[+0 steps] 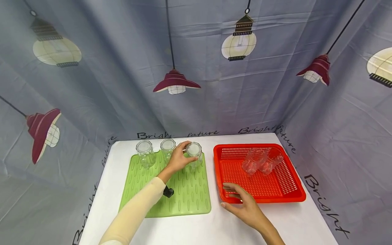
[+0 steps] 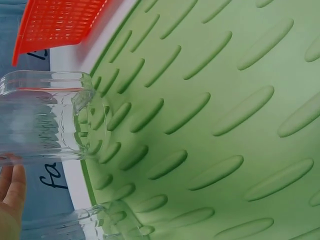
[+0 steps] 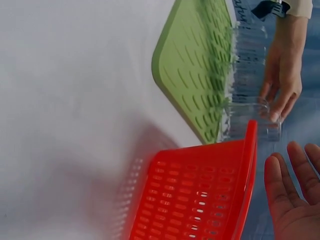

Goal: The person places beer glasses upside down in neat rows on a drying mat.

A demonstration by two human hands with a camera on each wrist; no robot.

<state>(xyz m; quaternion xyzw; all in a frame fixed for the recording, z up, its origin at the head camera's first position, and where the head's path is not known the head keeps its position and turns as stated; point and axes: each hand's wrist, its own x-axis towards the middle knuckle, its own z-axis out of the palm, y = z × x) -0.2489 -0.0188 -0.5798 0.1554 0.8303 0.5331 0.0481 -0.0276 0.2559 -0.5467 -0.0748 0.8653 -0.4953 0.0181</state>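
My left hand (image 1: 178, 158) grips a clear drinking glass (image 1: 194, 149) near its top, thumb on the near side and fingers behind. That glass stands at the back right corner of a green ridged mat (image 1: 190, 194); the left wrist view shows its lower end (image 2: 85, 115) against the mat. Two similar glasses, one at the far left (image 1: 145, 153) and one in the middle (image 1: 167, 147), stand in the same back row. My right hand (image 1: 246, 209), fingers spread and holding nothing, hovers by the front left corner of a red plastic basket (image 1: 260, 199).
Several clear glasses (image 1: 260, 161) lie together at the back of the basket. A white tabletop (image 1: 171, 234) carries mat and basket side by side. Behind and at both sides hangs a grey-blue curtain (image 1: 208, 109) with printed lamps.
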